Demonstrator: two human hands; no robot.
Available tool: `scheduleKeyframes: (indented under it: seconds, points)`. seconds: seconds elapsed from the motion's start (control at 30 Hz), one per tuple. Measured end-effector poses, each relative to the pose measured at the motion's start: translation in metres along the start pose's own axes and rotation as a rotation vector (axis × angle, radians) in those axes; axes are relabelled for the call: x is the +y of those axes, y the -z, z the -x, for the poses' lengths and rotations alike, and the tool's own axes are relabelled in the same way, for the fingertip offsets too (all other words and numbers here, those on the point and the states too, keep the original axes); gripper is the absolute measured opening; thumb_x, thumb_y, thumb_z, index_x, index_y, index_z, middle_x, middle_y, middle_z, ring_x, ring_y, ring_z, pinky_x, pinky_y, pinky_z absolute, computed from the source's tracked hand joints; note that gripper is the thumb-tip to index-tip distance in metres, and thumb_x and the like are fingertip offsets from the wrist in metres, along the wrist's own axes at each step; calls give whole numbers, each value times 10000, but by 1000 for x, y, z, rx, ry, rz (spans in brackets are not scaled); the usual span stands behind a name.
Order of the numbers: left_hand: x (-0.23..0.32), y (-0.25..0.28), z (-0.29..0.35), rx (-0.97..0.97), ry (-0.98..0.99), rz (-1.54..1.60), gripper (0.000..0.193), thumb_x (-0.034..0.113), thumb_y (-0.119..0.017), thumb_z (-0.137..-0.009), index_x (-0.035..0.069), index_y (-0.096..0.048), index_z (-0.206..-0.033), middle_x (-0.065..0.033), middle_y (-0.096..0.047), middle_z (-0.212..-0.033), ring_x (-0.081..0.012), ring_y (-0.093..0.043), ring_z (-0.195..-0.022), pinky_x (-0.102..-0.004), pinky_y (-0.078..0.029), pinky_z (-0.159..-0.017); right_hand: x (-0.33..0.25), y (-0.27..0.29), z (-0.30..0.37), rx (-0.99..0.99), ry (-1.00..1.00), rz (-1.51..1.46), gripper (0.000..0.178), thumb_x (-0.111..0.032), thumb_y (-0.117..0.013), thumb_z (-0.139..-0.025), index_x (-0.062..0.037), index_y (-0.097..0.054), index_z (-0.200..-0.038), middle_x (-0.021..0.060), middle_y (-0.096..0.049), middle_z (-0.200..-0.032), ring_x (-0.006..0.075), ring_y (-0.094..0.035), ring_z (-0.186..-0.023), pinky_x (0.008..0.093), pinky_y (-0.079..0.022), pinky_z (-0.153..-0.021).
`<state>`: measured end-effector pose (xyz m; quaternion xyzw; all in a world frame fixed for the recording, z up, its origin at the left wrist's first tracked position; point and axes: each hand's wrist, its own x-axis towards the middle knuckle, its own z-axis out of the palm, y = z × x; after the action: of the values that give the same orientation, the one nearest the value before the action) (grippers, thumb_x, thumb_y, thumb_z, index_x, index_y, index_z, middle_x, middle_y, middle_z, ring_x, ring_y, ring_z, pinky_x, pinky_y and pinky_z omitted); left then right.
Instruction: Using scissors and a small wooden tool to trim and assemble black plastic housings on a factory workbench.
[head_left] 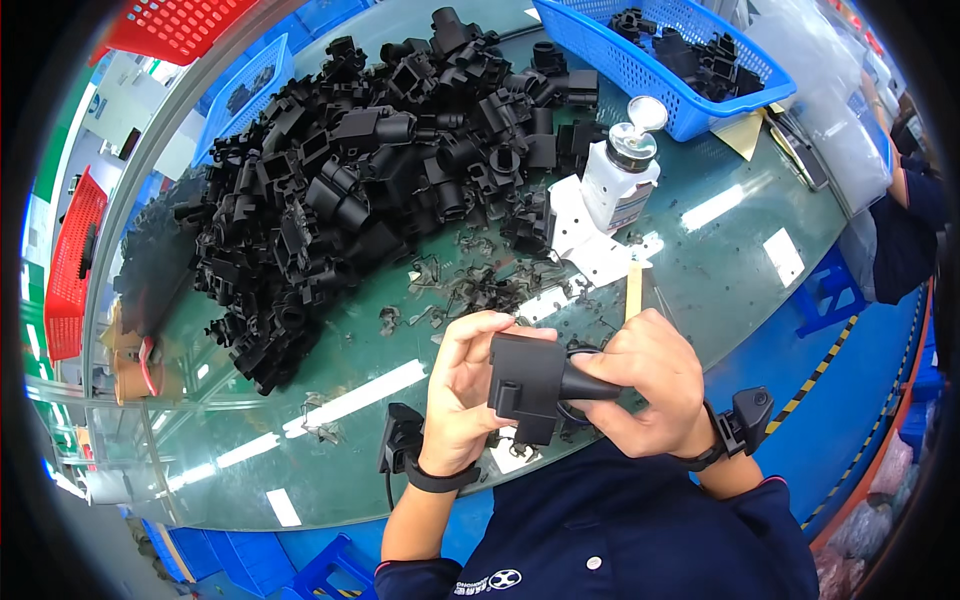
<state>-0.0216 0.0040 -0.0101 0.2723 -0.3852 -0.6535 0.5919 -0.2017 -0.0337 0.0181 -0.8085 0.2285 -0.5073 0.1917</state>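
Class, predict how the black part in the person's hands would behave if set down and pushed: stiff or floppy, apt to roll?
The black part is probably stiff: its edges look straight between left hand and right hand. Its flat, boxy body would likely slide rather than roll.

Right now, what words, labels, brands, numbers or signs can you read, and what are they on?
Dark blue shirt: a white emblem with white lettering beside it; I won't copy brand text.
White bottle: print on its side, too small to read.
Held black part: no lettering I can make out.
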Motion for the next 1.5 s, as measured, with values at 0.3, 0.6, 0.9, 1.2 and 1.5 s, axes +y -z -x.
scheduleKeyframes:
  seconds: [0.3,0.6,0.9,1.2,1.5]
  points:
    - [7,1,4,60,70,104,488,222,-674,-759,-2,-348,-1046,-204,-580,-893,-246,-632,-699,-313,-537,-549,-4,-6,1,-29,-295,-272,447,-216,-745,-659,14,-562,-996,74,-527,-737,230,-487,-594,303,-396,-555]
    - [10,1,0,116,401,178,440,434,-301,-933,63,-306,-1168,-185,-555,-595,-261,-564,-410,-281,-439,-315,11,-16,11,-6,-203,-48,357,-117,-762,-619,-4,-600,-915,82,-586,-674,182,-520,-484,263,-391,-426]
    - [12,-3,0,10,344,-73,548,473,-247,-927,-17,-307,-1165,-231,-557,-573,-280,-544,-374,-294,-443,-306,14,-6,16,71,-208,-60,281,-190,-773,-643,-11,-573,-726,61,-557,-563,146,-477,-409,236,-349,-393]
    - [15,5,1,220,200,67,360,312,-253,-960,-7,-418,-987,-161,-537,-572,-242,-562,-435,-277,-450,-361,27,46,-32,281,-540,-410,302,-151,-662,-768,17,-564,-999,49,-591,-735,81,-545,-616,219,-428,-555]
    - [12,14,-4,290,196,55,348,356,-292,-945,42,-442,-959,-116,-521,-574,-222,-538,-421,-279,-417,-361,104,95,-80,486,-430,-235,477,-129,-540,-867,75,-362,-1260,148,-645,-881,150,-621,-775,259,-470,-748]
